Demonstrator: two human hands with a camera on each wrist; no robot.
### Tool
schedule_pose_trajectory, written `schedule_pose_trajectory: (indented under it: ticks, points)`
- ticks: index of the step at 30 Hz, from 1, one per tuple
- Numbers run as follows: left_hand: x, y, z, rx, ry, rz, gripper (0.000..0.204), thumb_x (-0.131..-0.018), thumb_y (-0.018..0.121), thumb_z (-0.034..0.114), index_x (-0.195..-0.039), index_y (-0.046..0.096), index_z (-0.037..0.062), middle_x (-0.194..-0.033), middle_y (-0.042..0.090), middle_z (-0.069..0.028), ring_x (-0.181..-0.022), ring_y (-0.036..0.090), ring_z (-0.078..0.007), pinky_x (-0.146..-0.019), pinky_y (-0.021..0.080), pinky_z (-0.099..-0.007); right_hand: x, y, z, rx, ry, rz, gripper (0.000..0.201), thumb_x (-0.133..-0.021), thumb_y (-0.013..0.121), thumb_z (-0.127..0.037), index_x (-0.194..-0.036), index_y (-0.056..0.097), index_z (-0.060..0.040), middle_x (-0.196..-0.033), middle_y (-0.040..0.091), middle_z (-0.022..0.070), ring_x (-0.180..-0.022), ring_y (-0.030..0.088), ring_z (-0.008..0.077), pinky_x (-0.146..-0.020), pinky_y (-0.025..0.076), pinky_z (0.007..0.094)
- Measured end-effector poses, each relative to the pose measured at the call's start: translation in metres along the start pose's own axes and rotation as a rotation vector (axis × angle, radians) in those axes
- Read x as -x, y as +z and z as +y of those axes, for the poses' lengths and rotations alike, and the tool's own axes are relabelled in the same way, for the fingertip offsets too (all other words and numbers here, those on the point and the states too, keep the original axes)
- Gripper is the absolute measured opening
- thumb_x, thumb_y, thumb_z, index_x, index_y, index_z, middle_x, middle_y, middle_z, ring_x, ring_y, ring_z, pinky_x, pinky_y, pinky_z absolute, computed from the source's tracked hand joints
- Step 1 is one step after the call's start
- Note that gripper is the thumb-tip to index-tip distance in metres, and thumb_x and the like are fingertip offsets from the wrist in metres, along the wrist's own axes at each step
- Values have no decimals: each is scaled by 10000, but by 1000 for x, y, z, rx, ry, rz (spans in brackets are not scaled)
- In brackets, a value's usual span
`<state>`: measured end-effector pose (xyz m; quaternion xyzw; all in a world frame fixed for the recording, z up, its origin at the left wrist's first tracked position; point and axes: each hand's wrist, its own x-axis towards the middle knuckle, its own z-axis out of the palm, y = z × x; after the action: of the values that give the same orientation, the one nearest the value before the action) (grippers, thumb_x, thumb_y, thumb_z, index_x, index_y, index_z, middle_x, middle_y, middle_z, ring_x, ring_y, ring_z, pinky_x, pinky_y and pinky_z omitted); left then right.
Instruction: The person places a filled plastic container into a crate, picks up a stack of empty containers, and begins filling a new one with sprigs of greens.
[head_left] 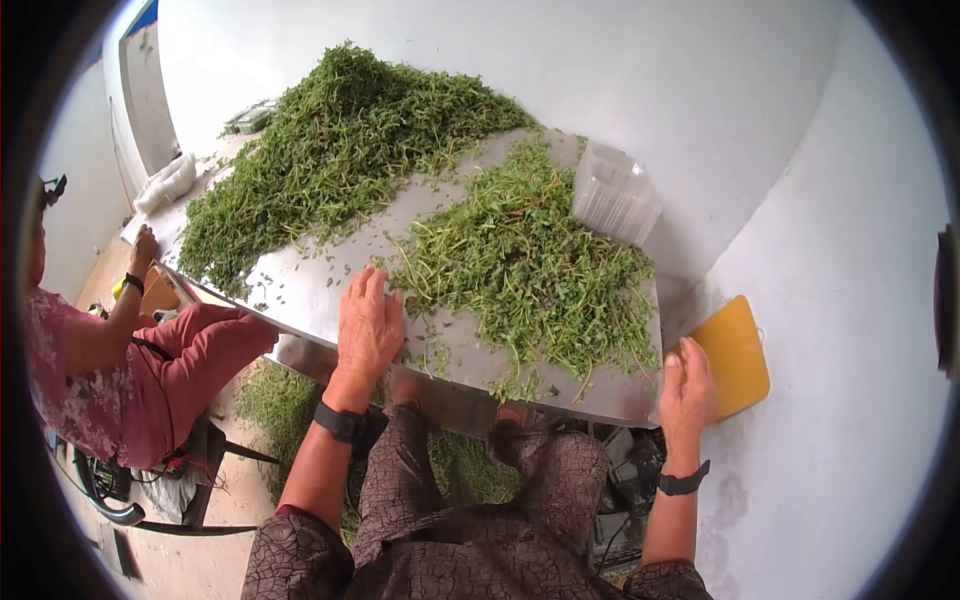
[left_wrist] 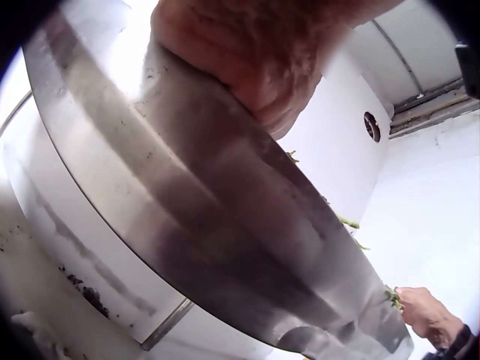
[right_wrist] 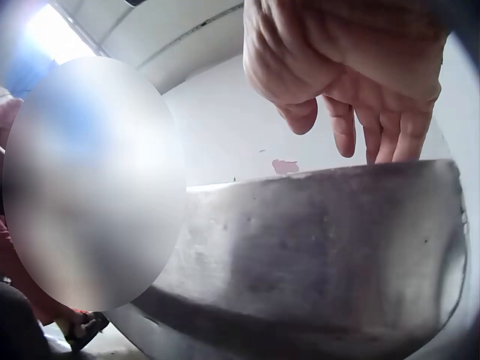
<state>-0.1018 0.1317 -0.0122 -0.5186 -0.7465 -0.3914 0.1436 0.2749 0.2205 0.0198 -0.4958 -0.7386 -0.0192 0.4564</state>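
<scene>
And here we are at the metal table point(head_left: 318, 303), with a heap of cut greens point(head_left: 520, 270) spread out in front of the worker, right between the two hands. The left hand point(head_left: 368, 325) is over the near edge, just beside the heap's left side, fingers loosely extended, hand empty; whether it's pressing on the metal, I can't tell. Over to the right hand point(head_left: 688, 395), out by the near right corner, also empty, its fingers relaxed and slightly apart, and the right wrist view has them pointing down at the tabletop's edge. From the left wrist view, a green sprig point(left_wrist: 394, 298) shows right by those right fingertips, though contact is impossible to call. Behind, a much bigger mound point(head_left: 340, 150) rises at the back left, with loose leaves strewn on the strip of metal between the two piles. Clear plastic boxes point(head_left: 608, 195), nested together, stand tilted at the heap's far right, and a yellow board point(head_left: 738, 360) leans against the wall beyond the right hand. Look left: a second person point(head_left: 100, 400) sits there in pink, one arm reaching to the table's edge near a white bundle point(head_left: 165, 185). More greenery point(head_left: 275, 410) lies on the floor below.
</scene>
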Motion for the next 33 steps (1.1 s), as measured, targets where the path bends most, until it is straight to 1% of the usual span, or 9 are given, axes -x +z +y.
schedule_pose_trajectory:
  ticks: [2, 7, 13, 16, 21, 23, 25, 29, 33]
  points:
    - [0, 0, 1, -11, -1, -6, 350, -834, 557, 130, -1130, 508, -50, -1186, 520, -243, -1139, 455, -413, -985, 348, -463, -2, 11, -11, 11, 2, -66, 317, -850, 568, -157, -1104, 561, 31, -1164, 567, 225, -1075, 539, 389, -923, 427, 421]
    - [3, -3, 2, -37, -18, -62, 353, -815, 567, 142, -1103, 526, -58, -1169, 533, -246, -1164, 445, -403, -1008, 327, -460, 11, 40, -5, 151, -53, -101, 312, -852, 556, -153, -1093, 566, 44, -1160, 580, 208, -1059, 552, 369, -912, 431, 415]
    - [-8, -5, 7, -122, 62, -75, 224, -764, 599, 131, -937, 562, -7, -959, 547, -177, -950, 496, -354, -852, 379, -437, 11, 35, -8, -20, 65, -141, 309, -805, 605, -141, -1046, 571, 51, -1165, 563, 219, -1101, 515, 384, -947, 398, 448]
    - [-13, -5, 9, -176, 9, -96, 173, -772, 597, 124, -889, 542, 9, -952, 536, -162, -924, 490, -351, -828, 375, -433, 9, 33, -15, 134, -86, -189, 335, -776, 615, -107, -1059, 552, 59, -1118, 577, 207, -1096, 513, 363, -945, 399, 427]
    - [-8, -2, 5, -38, 17, -9, 153, -778, 594, 111, -885, 538, 16, -941, 533, -162, -923, 490, -351, -832, 375, -432, 7, 31, -11, 101, -66, -176, 336, -773, 625, -112, -1053, 559, 61, -1128, 575, 215, -1105, 509, 364, -948, 398, 430]
    - [-8, -3, 3, -44, -10, -14, 154, -802, 576, 119, -903, 552, 4, -947, 542, -154, -921, 498, -342, -822, 396, -422, 0, 21, -11, 85, -118, -295, 337, -771, 636, -118, -1053, 570, 53, -1135, 575, 222, -1065, 534, 375, -918, 421, 438]
    - [-9, -7, 7, -39, -29, -22, 153, -794, 579, 107, -900, 552, -1, -946, 547, -154, -918, 506, -344, -819, 407, -419, -21, 9, -10, 4, -98, -307, 331, -774, 638, -116, -1060, 579, 40, -1129, 578, 234, -992, 566, 391, -863, 453, 443]
    - [-8, -6, 9, 13, -55, -8, 149, -758, 600, 76, -874, 543, 2, -936, 545, -154, -918, 500, -349, -828, 395, -423, -88, 3, -13, 8, -256, -38, 259, -795, 609, -82, -1028, 600, 32, -1090, 596, 243, -914, 591, 400, -795, 476, 427]
    - [-8, -6, 5, 20, -59, 6, 159, -751, 606, 75, -878, 544, 3, -947, 546, -151, -921, 501, -347, -826, 398, -417, -143, 24, -21, -17, -249, -84, 226, -802, 602, -79, -1001, 608, 29, -1069, 610, 231, -877, 607, 378, -778, 485, 413]
